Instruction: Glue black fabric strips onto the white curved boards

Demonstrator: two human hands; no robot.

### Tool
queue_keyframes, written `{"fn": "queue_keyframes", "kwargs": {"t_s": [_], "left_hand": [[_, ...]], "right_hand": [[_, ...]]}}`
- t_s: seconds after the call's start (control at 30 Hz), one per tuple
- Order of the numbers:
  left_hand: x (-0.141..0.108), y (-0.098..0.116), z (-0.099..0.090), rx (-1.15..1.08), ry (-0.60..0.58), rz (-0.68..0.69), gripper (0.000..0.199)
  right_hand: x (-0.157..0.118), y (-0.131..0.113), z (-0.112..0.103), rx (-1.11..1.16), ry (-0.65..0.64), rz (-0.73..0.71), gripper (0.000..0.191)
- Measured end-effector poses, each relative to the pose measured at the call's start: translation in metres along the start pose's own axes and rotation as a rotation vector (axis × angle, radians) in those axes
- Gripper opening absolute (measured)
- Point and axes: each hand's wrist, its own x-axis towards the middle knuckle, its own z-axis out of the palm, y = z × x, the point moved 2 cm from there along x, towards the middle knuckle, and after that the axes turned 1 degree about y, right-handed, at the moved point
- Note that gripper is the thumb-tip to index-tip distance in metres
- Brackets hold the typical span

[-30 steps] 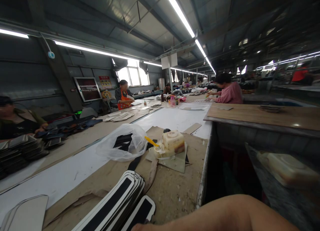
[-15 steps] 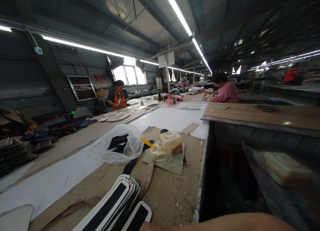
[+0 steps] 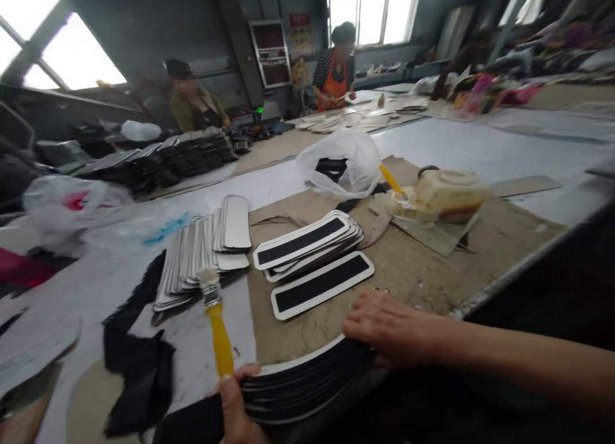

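A thick, slightly bowed stack of black-and-white strips [image 3: 302, 383] spans between my hands at the near table edge. My right hand [image 3: 379, 325] is closed over its right end. At the left end my left hand [image 3: 240, 405] is closed, its thumb against the yellow handle of a flat paintbrush [image 3: 221, 341] whose bristles point up and away. Just beyond lies a single white-bordered black strip [image 3: 321, 285], with a fanned pile of similar strips [image 3: 302, 239] behind it. Pale rounded pieces [image 3: 192, 258] stand fanned at the left.
A glue-stained plastic container [image 3: 451, 191] with another yellow handle [image 3: 391, 179] sits on a board at the right. Behind is a clear bag [image 3: 341, 165] of black pieces. Black fabric [image 3: 137, 361] lies left. Two co-workers [image 3: 336, 72] are across the table.
The view has swung left and down, bringing both hands, the held stack, the paintbrush and the pale pieces into sight. A second co-worker now shows at the left.
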Motion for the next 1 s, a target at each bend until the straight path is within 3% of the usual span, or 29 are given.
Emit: {"fn": "queue_keyframes", "kwargs": {"t_s": [0.07,0.17,0.23,0.3,0.37,0.5,0.6,0.7,0.73,0.8,0.9,1.0], "left_hand": [[0.004,0.002,0.002,-0.109,0.007,-0.047,0.036],[0.01,0.011,0.018,-0.333,-0.082,-0.002,0.032],[0.014,0.015,0.026,-0.354,-0.125,0.056,0.033],[0.017,0.013,0.029,-0.276,-0.133,0.076,0.035],[0.017,0.007,0.026,-0.199,-0.131,0.075,0.038],[0.012,0.001,0.017,-0.156,-0.141,0.071,0.039],[0.014,0.01,0.013,-0.211,-0.149,0.059,0.037],[0.026,0.023,0.011,-0.319,-0.1,0.039,0.035],[0.031,0.026,0.01,-0.344,-0.084,0.039,0.036],[0.04,0.027,0.009,-0.361,-0.062,0.041,0.039],[0.045,0.021,0.01,-0.354,-0.041,0.032,0.041],[0.039,0.014,0.015,-0.392,-0.042,0.007,0.036]], "right_hand": [[-0.003,0.0,0.004,-0.058,0.057,-0.002,0.006],[-0.001,0.009,0.009,-0.312,0.314,-0.035,0.015],[0.002,0.018,0.016,-0.484,0.486,-0.063,0.024],[0.001,0.026,0.028,-0.558,0.558,-0.059,0.026],[-0.004,0.026,0.042,-0.537,0.547,-0.008,0.025],[-0.023,0.008,0.05,-0.399,0.45,0.098,0.069],[-0.028,0.01,0.026,-0.291,0.465,0.149,0.057],[-0.023,0.053,-0.005,-0.085,0.48,0.498,0.036],[-0.022,0.075,-0.01,0.009,0.434,0.691,0.034],[-0.018,0.114,-0.01,0.12,0.327,0.856,0.03],[-0.012,0.153,0.01,0.307,0.192,0.906,0.039],[-0.007,0.164,0.03,0.435,0.167,0.891,0.044]]}}
